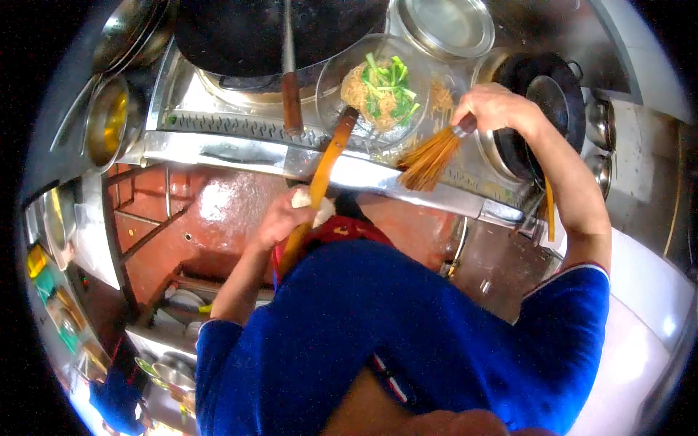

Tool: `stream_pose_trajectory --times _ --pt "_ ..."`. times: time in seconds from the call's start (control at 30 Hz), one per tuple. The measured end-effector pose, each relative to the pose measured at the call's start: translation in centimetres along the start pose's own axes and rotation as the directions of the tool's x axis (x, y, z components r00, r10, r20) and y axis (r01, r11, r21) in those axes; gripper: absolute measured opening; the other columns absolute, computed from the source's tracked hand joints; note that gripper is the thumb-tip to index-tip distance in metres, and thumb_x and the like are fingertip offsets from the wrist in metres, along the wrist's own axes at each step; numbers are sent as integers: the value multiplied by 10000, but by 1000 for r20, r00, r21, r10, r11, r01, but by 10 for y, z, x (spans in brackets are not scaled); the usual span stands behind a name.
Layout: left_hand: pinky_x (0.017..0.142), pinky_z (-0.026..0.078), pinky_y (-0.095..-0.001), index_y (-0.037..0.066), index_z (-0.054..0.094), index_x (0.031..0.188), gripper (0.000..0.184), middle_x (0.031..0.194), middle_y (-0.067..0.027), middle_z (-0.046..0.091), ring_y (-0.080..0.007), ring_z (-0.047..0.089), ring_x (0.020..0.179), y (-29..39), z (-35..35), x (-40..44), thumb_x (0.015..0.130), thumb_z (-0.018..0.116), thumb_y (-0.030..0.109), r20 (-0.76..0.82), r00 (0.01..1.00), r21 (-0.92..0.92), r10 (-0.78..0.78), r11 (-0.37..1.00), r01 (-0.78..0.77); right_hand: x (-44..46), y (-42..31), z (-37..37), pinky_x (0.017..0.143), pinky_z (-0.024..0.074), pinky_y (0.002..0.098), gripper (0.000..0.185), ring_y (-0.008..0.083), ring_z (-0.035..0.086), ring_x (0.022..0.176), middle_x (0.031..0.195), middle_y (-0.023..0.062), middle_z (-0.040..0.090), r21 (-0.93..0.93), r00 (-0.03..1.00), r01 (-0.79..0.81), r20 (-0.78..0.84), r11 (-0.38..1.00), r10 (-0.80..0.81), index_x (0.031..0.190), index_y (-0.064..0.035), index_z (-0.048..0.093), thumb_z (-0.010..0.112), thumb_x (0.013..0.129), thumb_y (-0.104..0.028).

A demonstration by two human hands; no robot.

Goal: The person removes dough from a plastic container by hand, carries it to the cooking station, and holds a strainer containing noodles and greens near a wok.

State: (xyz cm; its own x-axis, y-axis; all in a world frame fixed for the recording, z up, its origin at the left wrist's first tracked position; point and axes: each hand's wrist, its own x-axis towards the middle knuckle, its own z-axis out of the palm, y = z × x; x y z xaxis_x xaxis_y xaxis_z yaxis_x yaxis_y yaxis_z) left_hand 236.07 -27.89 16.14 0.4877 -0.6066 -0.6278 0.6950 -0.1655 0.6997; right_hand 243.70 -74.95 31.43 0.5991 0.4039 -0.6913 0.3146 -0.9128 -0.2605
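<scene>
My right hand (pixel 498 107) grips the dark handle of a bristle brush (pixel 430 160), whose bristles point down-left over the metal counter edge. My left hand (pixel 285 218) is closed near my waist on a white cloth (pixel 314 206), beside an orange-brown strip (pixel 327 166) that runs up toward the bowl. Noodles (pixel 356 89) and chopped green vegetables (pixel 391 86) lie in a clear bowl (pixel 329 73) between the wok and my right hand. A wooden-handled tool (pixel 291 102) rests across the wok's rim.
A large black wok (pixel 233 36) is at the top. Metal basins (pixel 447 25) stand behind the bowl, and dark pans (pixel 549 102) are at the right. A pot with yellow liquid (pixel 114 123) sits at the left. Another person (pixel 120 392) is at the lower left.
</scene>
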Motion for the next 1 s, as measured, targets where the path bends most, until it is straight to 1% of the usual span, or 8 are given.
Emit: stream_pose_trajectory --times 0.13,0.17,0.37,0.47,0.57,0.73,0.87,1.0 --pt "787 504 -264 33 594 1203 368 1020 -39 663 -118 611 897 -2 -3 7 845 681 22 -18 1000 121 -6 993 8 -20 16 -13 787 529 410 433 311 675 915 966 122 713 -75 992 -60 -116 995 51 1051 -93 731 666 633 -3" --pt "787 504 -264 29 593 1204 369 1020 -39 663 -117 611 896 -1 -1 7 845 678 21 9 1000 103 9 995 -10 -30 9 -24 785 535 387 439 301 680 917 984 128 710 -19 976 -192 -112 981 189 1055 -89 730 668 631 6" --pt "790 506 -273 19 591 1202 369 1006 -29 664 -110 607 896 10 6 12 842 673 22 59 990 74 128 988 -132 -74 -8 -22 823 526 320 530 233 672 898 951 105 690 374 977 -162 -71 913 202 1115 -43 702 698 606 105" --pt "779 511 -275 20 596 1187 362 978 -21 665 -107 607 876 18 0 21 836 687 28 75 988 194 133 970 -145 -71 -19 4 794 525 334 516 267 669 851 912 112 689 360 965 -50 -223 932 138 1125 -93 707 679 626 39" --pt "758 516 -268 17 597 1179 363 956 -22 667 -105 609 842 17 3 33 832 701 34 88 991 189 101 975 -116 -93 -29 19 804 519 348 491 308 664 887 930 136 683 351 933 -138 -266 926 240 1128 -84 699 678 647 18" --pt "754 519 -262 11 594 1183 375 949 -27 665 -98 609 827 61 41 23 827 710 35 86 989 130 124 982 -134 -164 -43 32 824 509 291 553 181 659 918 1015 99 682 556 851 -270 -245 786 465 1167 -41 679 682 640 125" --pt "801 513 -275 10 597 1187 391 995 -35 668 -105 611 883 76 46 19 812 707 13 57 980 203 192 959 -199 -185 -57 50 840 514 279 507 171 659 917 1014 93 698 688 817 -239 -238 685 525 1153 -20 686 690 666 122" --pt "816 510 -278 10 602 1197 407 1024 -46 676 -131 626 905 103 57 0 800 692 -14 -11 996 99 83 992 -82 -197 -57 72 891 512 305 530 197 675 993 1120 130 702 789 855 -240 -105 566 508 1173 -27 679 722 651 58"
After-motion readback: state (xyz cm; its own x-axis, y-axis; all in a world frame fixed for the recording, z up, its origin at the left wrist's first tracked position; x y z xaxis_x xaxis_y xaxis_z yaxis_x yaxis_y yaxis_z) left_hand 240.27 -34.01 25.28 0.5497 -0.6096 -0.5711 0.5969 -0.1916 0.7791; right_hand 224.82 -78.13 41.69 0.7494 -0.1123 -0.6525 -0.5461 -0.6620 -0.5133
